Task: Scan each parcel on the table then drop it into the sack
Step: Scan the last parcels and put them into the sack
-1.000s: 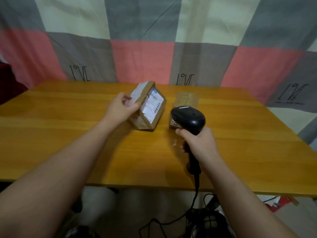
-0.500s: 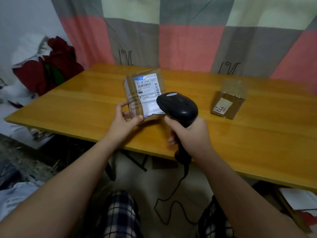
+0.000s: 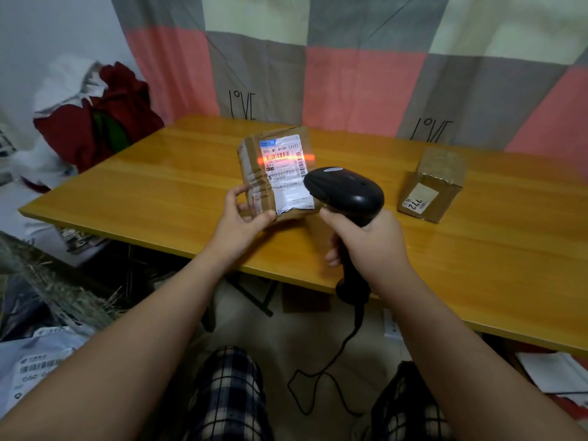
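At frame centre, the left hand (image 3: pixel 245 218) pinches the lower left corner of a parcel (image 3: pixel 254 173), thumb on the label side and fingers behind. It holds the parcel upright over the near edge of the tabletop (image 3: pixel 159 192). Just right of it, the right hand (image 3: pixel 369 243) is curled round the grip of a scanner (image 3: pixel 346 192). The scanner's head sits just beside the parcel's lower right corner and aims up-frame at the label (image 3: pixel 286 173).

A red beam (image 3: pixel 286 158) crosses the barcode near the label's top, along the parcel's short side. The long axis stands nearly vertical in the frame, leaning a little left. I judge the scan to be in hand, with the drop to follow.

That drop turns on where the sack lies. Frayed woven cloth (image 3: pixel 60 294) at lower left, with grey mailers (image 3: pixel 35 364) below it, is probably the sack, though that corner is dim. If so, it lies down-frame and left of the parcel, on the side of the hand that carries it.

A second parcel (image 3: pixel 432 186) rests on the tabletop at right, well apart from both hands and nearer the right one.
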